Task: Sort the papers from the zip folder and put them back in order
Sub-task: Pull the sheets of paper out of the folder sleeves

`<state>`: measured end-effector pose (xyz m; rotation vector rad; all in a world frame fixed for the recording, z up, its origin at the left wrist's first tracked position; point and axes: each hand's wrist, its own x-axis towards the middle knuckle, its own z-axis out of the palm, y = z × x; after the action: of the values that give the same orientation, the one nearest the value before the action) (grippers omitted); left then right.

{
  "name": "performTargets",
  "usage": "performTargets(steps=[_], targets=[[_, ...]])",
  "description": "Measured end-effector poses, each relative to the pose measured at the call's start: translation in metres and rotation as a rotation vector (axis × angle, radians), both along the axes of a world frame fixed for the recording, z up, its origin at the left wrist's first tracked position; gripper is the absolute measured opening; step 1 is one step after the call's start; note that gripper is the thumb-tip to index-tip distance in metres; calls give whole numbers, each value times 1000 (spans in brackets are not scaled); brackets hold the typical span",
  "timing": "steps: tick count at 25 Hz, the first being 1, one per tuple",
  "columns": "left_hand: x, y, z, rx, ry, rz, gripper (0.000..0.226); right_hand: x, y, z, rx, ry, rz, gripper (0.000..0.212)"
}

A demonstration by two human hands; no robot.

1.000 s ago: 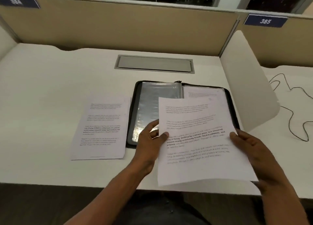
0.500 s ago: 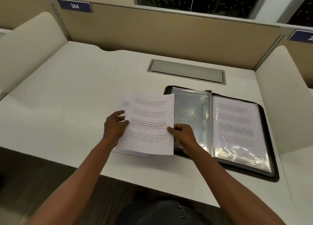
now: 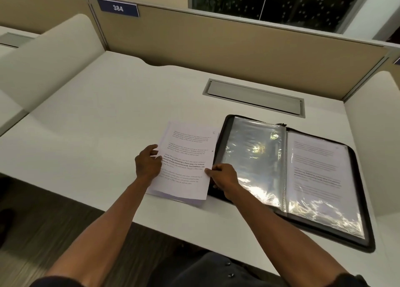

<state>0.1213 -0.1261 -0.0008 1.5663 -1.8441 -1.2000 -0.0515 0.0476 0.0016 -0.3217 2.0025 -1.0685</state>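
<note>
- Your left hand (image 3: pixel 147 163) rests on the left edge of the printed sheet (image 3: pixel 187 163), fingers (image 3: pixel 154 153) bent over its margin.
- Your right hand (image 3: pixel 224 176) pinches the right edge of this sheet, thumb on top, fingers closed on the paper.
- The sheet lies on a small pile of papers (image 3: pixel 173 197) on the white table (image 3: pixel 91 135), just beside the zip folder (image 3: pixel 292 178).
- The folder lies open and flat; its left sleeve (image 3: pixel 253 157) looks empty, and its right sleeve (image 3: pixel 320 174) holds a printed page.
</note>
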Motion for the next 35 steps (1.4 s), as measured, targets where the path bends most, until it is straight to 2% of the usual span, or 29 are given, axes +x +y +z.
performTargets(steps=[5, 8, 11, 13, 15, 17, 18, 19, 21, 22, 23, 24, 26, 29, 31, 33, 35], targets=[[3, -3, -11, -46, -44, -28, 43, 0, 7, -3, -12, -43, -52, 18], [3, -3, -15, -56, -63, -10, 43, -4, 13, -2, -100, -266, -250, 29], [2, -2, -18, -48, -50, 8, 43, -8, 21, 6, -227, -471, -376, 25], [0, 0, -19, -90, -51, 19, 44, -9, 31, 14, -304, -554, -401, 24], [-4, 3, -20, -154, -61, 31, 46, -15, 48, 22, -344, -545, -409, 22], [-9, 11, -19, -229, -91, 28, 47, -29, 74, 27, -353, -426, -418, 20], [-13, 18, -19, -275, -92, 13, 46, -38, 91, 28, -333, -306, -423, 18], [-19, 26, -19, -322, -78, -15, 45, -47, 110, 28, -278, -134, -428, 15], [-35, 50, -18, -393, -25, -104, 42, -65, 154, 19, -72, 334, -456, 19], [-45, 66, -17, -416, 9, -155, 41, -73, 176, 11, 45, 547, -469, 28], [-56, 82, -16, -428, 48, -201, 41, -81, 196, 2, 166, 676, -474, 41], [-69, 99, -14, -429, 89, -243, 40, -88, 213, -7, 292, 708, -480, 55], [-94, 131, -7, -415, 157, -320, 38, -98, 240, -24, 501, 631, -469, 77], [-123, 181, 0, -394, 217, -446, 36, -101, 261, -38, 613, 505, -437, 95], [-137, 215, 0, -376, 263, -553, 36, -101, 266, -41, 630, 483, -401, 93], [-148, 245, -1, -336, 291, -652, 33, -103, 265, -42, 619, 559, -383, 84], [-160, 268, 0, -267, 297, -709, 31, -101, 262, -40, 472, 649, -425, 72]])
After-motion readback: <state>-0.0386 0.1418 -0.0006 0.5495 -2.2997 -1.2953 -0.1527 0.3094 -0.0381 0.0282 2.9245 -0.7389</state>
